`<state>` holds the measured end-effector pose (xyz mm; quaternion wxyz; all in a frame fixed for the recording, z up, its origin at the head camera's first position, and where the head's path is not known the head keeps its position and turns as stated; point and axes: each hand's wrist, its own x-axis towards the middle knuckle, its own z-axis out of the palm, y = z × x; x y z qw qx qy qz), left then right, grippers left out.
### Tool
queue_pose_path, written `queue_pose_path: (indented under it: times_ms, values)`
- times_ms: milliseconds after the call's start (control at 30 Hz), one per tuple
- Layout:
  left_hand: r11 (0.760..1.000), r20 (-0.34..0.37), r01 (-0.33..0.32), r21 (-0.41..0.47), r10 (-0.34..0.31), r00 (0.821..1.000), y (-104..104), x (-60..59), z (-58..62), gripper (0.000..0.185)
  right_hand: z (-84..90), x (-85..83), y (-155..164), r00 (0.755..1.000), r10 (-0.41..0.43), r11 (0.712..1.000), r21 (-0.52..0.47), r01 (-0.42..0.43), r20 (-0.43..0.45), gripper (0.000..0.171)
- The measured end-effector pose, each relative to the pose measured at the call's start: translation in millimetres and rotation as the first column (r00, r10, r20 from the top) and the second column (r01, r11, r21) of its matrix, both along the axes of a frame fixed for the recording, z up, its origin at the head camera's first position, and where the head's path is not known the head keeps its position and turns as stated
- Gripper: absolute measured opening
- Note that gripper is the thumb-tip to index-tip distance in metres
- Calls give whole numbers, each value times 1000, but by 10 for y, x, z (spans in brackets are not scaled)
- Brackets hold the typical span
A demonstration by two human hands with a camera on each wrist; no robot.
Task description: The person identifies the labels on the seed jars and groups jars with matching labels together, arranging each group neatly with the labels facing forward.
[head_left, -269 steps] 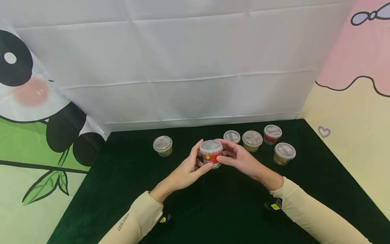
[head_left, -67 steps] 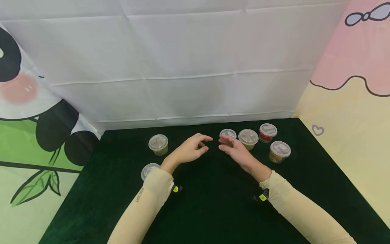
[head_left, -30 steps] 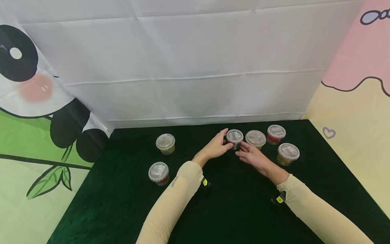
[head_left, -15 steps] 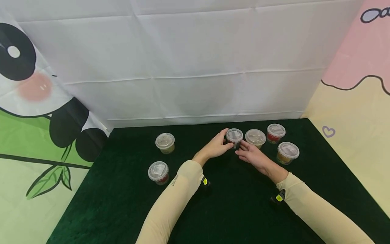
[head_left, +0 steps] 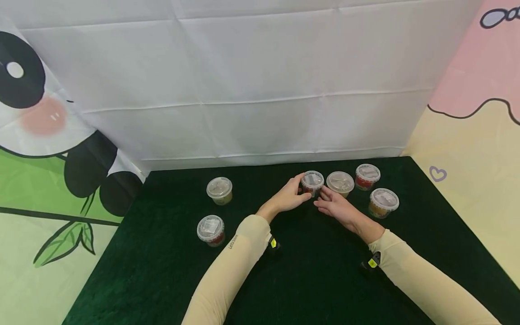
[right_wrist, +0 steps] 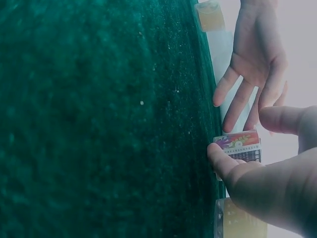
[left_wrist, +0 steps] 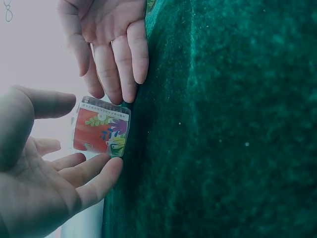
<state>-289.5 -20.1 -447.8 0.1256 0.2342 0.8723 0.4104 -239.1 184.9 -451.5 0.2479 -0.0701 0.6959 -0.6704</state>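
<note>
A small lidded cup with a red flowered label stands on the dark green cloth, leftmost in a cluster of cups. My left hand cups it from the left, thumb and fingers spread loosely round it. In the left wrist view the cup sits between the thumb and a lower fingertip, with gaps showing. My right hand reaches it from the right with straight fingers. One fingertip touches the cup near its base.
Three more lidded cups stand to the right: a pale one, a red one and a yellow-red one. Two cups stand apart on the left. A white backdrop rises right behind the cloth.
Over nine seconds a red cup has gone from my hands to the front left. Both hands then came to the cup in the cluster; in the last second they barely moved.
</note>
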Motion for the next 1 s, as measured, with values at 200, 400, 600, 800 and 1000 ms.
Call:
queue_pose_path:
  times_ms: [200, 400, 600, 800, 1000]
  values:
    - [999, 23, 19, 34, -19, 1000, -17, -3, -27, 83, 7, 5, -1, 1000, 6, 1000, 11, -6, 0, 80]
    - [999, 11, 48, 24, -49, 999, -56, 11, -19, 92, 21, 16, -7, 1000, 12, 999, 32, -11, -14, 80]
    - [999, -17, 52, 15, -51, 999, -110, 48, 49, 91, 60, 16, -29, 999, 23, 999, 43, -22, -25, 78]
    - [1000, -31, 20, -16, -20, 999, -158, 140, 163, 88, 117, 36, -52, 999, 0, 999, 40, 2, -38, 74]
    - [1000, -81, -6, -7, 5, 997, -211, 183, 193, 81, 153, 72, -51, 997, 0, 1000, 26, 2, -74, 72]
